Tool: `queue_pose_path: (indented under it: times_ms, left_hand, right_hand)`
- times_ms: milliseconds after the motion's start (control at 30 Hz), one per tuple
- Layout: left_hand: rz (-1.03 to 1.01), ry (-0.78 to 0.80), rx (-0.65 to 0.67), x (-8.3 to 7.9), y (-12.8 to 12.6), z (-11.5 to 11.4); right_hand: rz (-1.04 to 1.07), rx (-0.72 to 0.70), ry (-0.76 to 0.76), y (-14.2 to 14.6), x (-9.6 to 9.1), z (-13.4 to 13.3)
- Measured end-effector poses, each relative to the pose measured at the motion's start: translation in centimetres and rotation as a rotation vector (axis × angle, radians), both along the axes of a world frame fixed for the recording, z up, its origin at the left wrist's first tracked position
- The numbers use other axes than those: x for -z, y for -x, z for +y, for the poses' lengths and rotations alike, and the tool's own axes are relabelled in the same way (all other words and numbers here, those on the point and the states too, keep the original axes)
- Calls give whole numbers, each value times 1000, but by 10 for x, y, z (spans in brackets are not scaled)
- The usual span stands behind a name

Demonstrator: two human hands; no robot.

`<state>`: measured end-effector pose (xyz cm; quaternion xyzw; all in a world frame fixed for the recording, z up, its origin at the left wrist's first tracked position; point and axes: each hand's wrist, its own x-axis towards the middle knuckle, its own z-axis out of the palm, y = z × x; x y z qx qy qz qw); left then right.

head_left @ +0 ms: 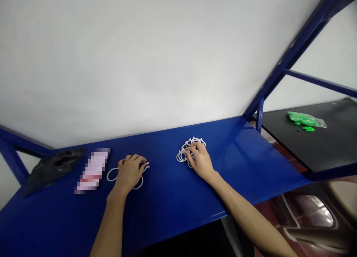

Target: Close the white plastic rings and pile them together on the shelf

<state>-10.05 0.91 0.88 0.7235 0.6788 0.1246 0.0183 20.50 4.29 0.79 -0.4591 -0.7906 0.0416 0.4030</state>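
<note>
While both hands rest palm-down on the blue table [167, 205], each covers its own lot of white loops, well apart, which probably keeps singled-out ones clear of the heap. The left hand [129, 172] curls over two loops [111, 174]; whether it pinches either I cannot tell. The right hand [201, 161] lies flat, fingers spread, on the tangled pile [182, 155] — too overlapped to count. One black bag [52, 168] and one blurred packet [93, 170] lie left; one green bag [305, 119] sits on the black shelf [320, 149].

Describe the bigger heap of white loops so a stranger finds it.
Look at the blue table by the white wall. Near its middle, the right hand rests on a tangled heap of white loops. The left hand covers only a few loose loops.
</note>
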Motion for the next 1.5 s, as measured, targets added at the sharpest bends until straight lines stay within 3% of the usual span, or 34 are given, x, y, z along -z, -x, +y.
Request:
queue_pose_path:
  times_ms: [167,267,467,767,1067,1167,1267,1400,1500]
  left_hand:
    - [-124,-118,3,-4,-11,3]
    - [-223,-226,56,-5,-30,1]
    - [-285,-421,228,-2,-75,-11]
    - [-704,-194,227,3,-92,-15]
    - [-670,-186,306,2,-93,-20]
    - [-610,-177,339,-2,-91,-16]
    - [-522,-177,362,-6,-79,-10]
    - [-289,-210,145,-8,-43,-2]
    - [-78,-109,-37,-4,-15,1]
  right_hand:
    - [26,-65,-24,2,-4,-4]
    - [36,-176,-26,6,-7,-10]
    - [44,-423,152,16,-5,-25]
    - [183,-446,105,19,6,-26]
    - [133,-488,68,19,4,-34]
    - [100,-450,73,19,5,-30]
    - [74,-320,71,17,3,-22]
    - [82,-78,61,2,1,-7]
    - [36,76,63,-11,2,3]
